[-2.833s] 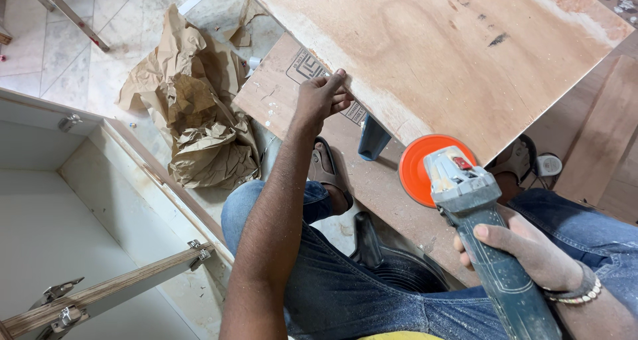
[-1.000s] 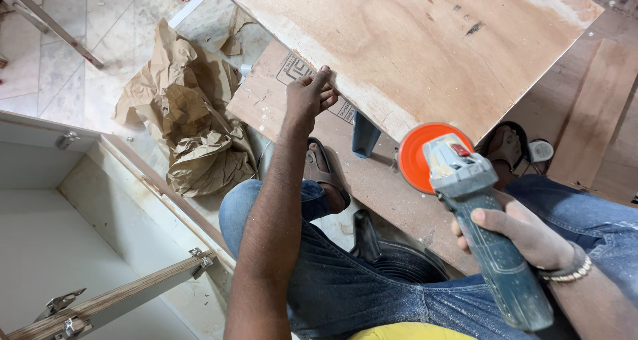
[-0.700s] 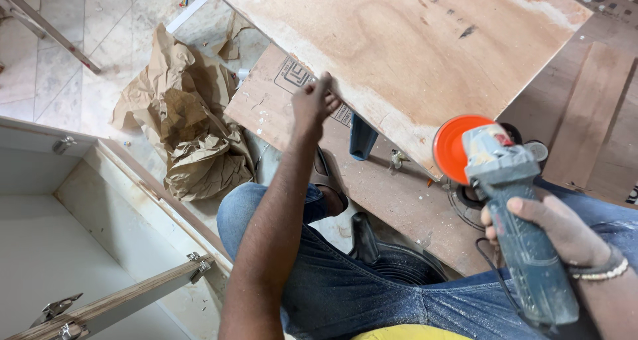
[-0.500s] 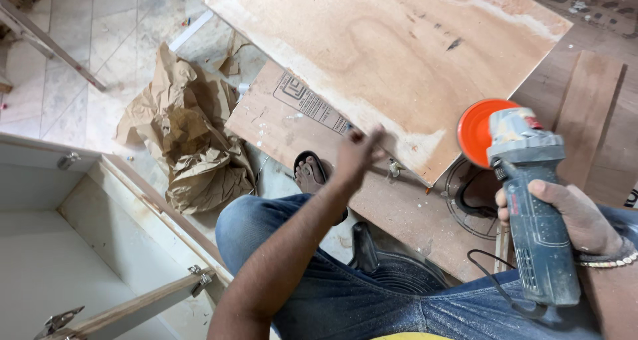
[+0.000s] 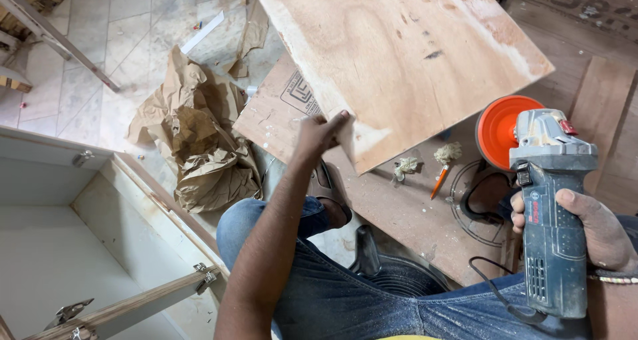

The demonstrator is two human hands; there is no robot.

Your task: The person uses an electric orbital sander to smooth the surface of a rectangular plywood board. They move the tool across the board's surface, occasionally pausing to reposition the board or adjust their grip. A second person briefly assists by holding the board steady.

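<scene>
Plywood board (image 5: 405, 61) sits at 12 o'clock, tilted up; my left hand (image 5: 319, 132) has fingers pinched on its near corner, prob. to steady it. Right hand (image 5: 591, 230) at 3 o'clock, fingers wrapped round the angle grinder (image 5: 548, 207), orange disc (image 5: 498, 128) pointed away from my legs.

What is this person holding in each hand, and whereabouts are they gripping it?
The left hand grips the plywood board at its near edge. The right hand holds the grinder around its blue body.
</scene>
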